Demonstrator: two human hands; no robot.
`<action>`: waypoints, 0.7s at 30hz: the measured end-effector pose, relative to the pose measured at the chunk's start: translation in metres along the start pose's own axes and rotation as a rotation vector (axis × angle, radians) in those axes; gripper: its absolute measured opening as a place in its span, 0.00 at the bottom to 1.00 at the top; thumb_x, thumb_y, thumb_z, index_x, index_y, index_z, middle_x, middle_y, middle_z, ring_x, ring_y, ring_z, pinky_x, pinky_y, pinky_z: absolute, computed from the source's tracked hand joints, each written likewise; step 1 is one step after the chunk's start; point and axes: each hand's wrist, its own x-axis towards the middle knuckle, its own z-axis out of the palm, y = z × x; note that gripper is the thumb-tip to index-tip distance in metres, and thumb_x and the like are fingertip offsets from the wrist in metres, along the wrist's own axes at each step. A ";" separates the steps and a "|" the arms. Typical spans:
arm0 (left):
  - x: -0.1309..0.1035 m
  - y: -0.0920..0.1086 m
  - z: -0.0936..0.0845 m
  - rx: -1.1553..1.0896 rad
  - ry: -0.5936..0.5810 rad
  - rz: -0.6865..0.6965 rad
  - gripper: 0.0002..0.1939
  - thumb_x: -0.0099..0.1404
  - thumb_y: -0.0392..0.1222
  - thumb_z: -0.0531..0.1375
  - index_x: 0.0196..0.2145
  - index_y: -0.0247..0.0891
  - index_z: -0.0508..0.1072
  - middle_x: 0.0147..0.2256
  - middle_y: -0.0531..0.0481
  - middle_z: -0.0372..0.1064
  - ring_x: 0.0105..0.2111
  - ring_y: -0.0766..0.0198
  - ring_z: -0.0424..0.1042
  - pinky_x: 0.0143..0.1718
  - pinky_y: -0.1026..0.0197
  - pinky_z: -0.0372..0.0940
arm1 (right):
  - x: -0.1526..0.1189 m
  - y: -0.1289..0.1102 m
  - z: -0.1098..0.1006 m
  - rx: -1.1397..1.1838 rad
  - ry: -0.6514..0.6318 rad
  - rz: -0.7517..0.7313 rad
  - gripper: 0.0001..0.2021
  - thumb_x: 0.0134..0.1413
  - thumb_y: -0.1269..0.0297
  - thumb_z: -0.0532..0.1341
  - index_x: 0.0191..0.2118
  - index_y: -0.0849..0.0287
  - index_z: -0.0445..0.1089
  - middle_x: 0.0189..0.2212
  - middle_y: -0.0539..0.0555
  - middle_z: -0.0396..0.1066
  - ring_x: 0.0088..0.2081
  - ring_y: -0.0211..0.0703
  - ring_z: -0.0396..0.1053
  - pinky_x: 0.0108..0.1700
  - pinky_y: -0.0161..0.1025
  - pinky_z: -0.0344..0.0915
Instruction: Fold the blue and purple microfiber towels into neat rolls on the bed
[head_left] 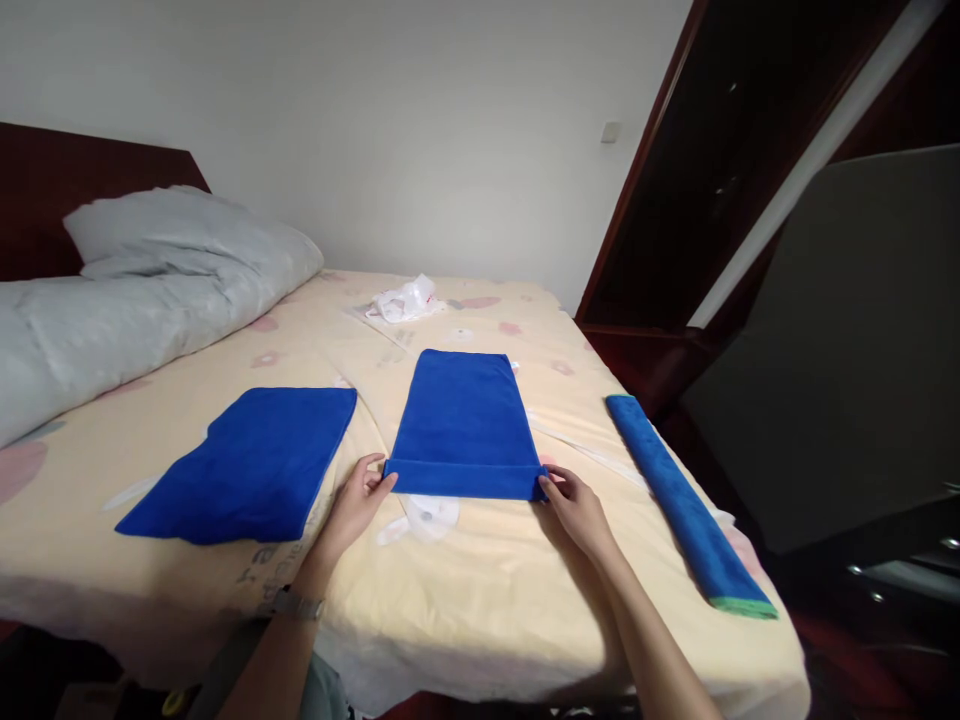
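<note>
A blue cloth towel (469, 405) lies flat in the middle of the bed, its near edge folded over into a narrow band. My left hand (361, 497) pinches the left end of that band between thumb and fingers. At the right end, my right hand (574, 503) grips the fold in the same way. Left of my left hand a second blue cloth (255, 465) is spread flat, its outline uneven. To the right lies a long, narrow blue towel roll (686, 500) with green edges at both ends.
The bed (480, 600) has a pale yellow printed sheet. A crumpled white plastic bag (406, 300) rests near its far side. A bunched grey quilt (165, 280) covers the left side by the dark headboard (90, 185). Dark furniture (847, 400) stands beyond the right edge.
</note>
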 end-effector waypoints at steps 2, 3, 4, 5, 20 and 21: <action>0.000 -0.002 0.002 0.141 0.025 0.035 0.24 0.66 0.53 0.58 0.55 0.39 0.66 0.34 0.49 0.74 0.36 0.58 0.76 0.40 0.58 0.69 | -0.002 -0.002 0.002 -0.056 0.018 -0.012 0.26 0.57 0.49 0.59 0.56 0.58 0.68 0.38 0.58 0.80 0.42 0.54 0.77 0.45 0.47 0.70; -0.001 -0.001 0.002 0.229 0.033 0.069 0.21 0.67 0.52 0.57 0.55 0.40 0.66 0.35 0.49 0.74 0.36 0.58 0.76 0.40 0.57 0.69 | -0.003 -0.004 0.003 -0.088 0.022 -0.027 0.26 0.57 0.49 0.59 0.57 0.57 0.67 0.37 0.57 0.79 0.41 0.53 0.77 0.44 0.46 0.69; -0.001 0.000 0.002 0.312 0.040 0.111 0.20 0.68 0.50 0.55 0.54 0.41 0.67 0.36 0.48 0.75 0.37 0.57 0.76 0.41 0.56 0.68 | -0.004 -0.006 0.002 -0.116 0.026 -0.044 0.26 0.57 0.49 0.59 0.58 0.55 0.66 0.36 0.55 0.79 0.40 0.52 0.77 0.43 0.45 0.69; -0.001 0.001 0.002 0.381 0.046 0.153 0.18 0.70 0.49 0.53 0.54 0.41 0.67 0.37 0.47 0.75 0.38 0.56 0.76 0.41 0.56 0.67 | -0.005 -0.007 0.002 -0.136 0.028 -0.059 0.26 0.58 0.49 0.59 0.58 0.54 0.66 0.35 0.54 0.79 0.39 0.51 0.77 0.42 0.44 0.68; -0.036 0.017 -0.008 0.693 0.111 0.263 0.11 0.68 0.44 0.57 0.47 0.44 0.72 0.33 0.49 0.77 0.37 0.53 0.76 0.41 0.54 0.64 | -0.030 -0.014 -0.021 -0.422 -0.152 -0.125 0.17 0.61 0.53 0.56 0.52 0.51 0.71 0.29 0.51 0.76 0.32 0.49 0.74 0.35 0.41 0.66; -0.037 0.019 -0.009 0.714 0.135 0.290 0.11 0.68 0.44 0.57 0.47 0.44 0.73 0.35 0.48 0.77 0.38 0.52 0.76 0.42 0.53 0.64 | -0.030 -0.015 -0.022 -0.492 -0.122 -0.146 0.17 0.61 0.54 0.56 0.52 0.51 0.71 0.31 0.52 0.76 0.33 0.50 0.74 0.36 0.43 0.67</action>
